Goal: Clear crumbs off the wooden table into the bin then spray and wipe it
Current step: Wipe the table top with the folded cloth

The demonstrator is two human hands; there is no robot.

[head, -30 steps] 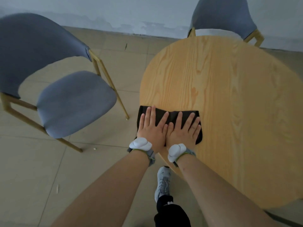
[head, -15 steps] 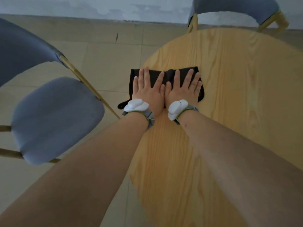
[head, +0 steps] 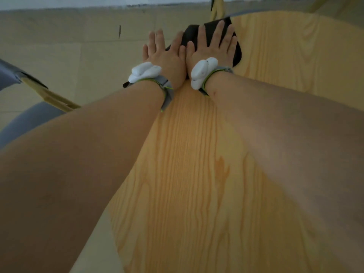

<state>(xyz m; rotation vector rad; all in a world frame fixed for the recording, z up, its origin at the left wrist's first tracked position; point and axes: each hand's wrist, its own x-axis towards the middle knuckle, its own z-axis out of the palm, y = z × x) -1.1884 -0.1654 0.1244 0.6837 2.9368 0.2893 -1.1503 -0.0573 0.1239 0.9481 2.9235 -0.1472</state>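
Hands: left hand (head: 164, 56) and right hand (head: 213, 47) flat, side by side, pressing black folded cloth (head: 237, 54), upper centre.
Stage: wiping round light-wood table (head: 197, 174); crumbs, spray, bin unseen.

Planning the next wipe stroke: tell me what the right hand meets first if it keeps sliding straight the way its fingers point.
Probably the table's far edge: the right hand lies flat on the black cloth, fingers pointing there. Just beyond shows a chair's wooden leg, though depth is unclear.

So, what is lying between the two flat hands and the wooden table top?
A black cloth: in the head view, left hand and right hand press it onto the wooden table.
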